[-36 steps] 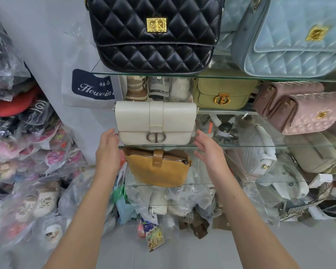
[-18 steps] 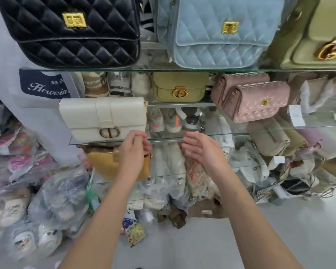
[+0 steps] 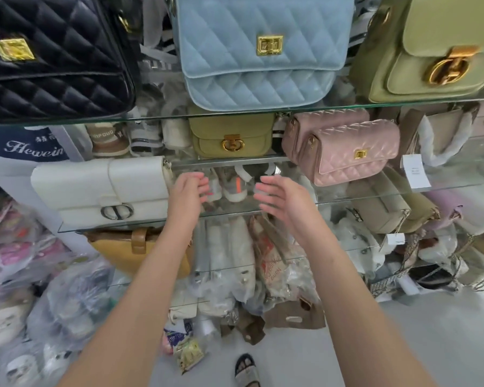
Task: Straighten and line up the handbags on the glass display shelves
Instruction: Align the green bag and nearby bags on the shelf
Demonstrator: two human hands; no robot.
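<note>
A white flap bag [image 3: 101,188] stands on a glass shelf [image 3: 229,212] at the left. My left hand [image 3: 187,191] hovers just right of its end, fingers curled, holding nothing. My right hand [image 3: 282,196] is open over the same shelf, a hand's width to the right. Above them a small olive bag [image 3: 231,138] sits on a higher shelf, with two pink quilted bags [image 3: 347,149] to its right. The top shelf holds a black quilted bag [image 3: 51,57], a pale blue quilted bag [image 3: 260,51] and an olive bag [image 3: 436,48]. A mustard bag [image 3: 118,247] lies below the white one.
Beige bags [image 3: 386,205] sit at the right on the hands' shelf. Shoes [image 3: 232,182] show behind the glass. Plastic-wrapped goods [image 3: 25,275] pile up at the left, and bags and wrappers [image 3: 235,289] crowd the lower shelves. Grey floor and my sandalled foot [image 3: 246,370] lie below.
The view has swung right and closer. Both hands left the sides of the white bag and moved right and up, over the shelf space beside it.
</note>
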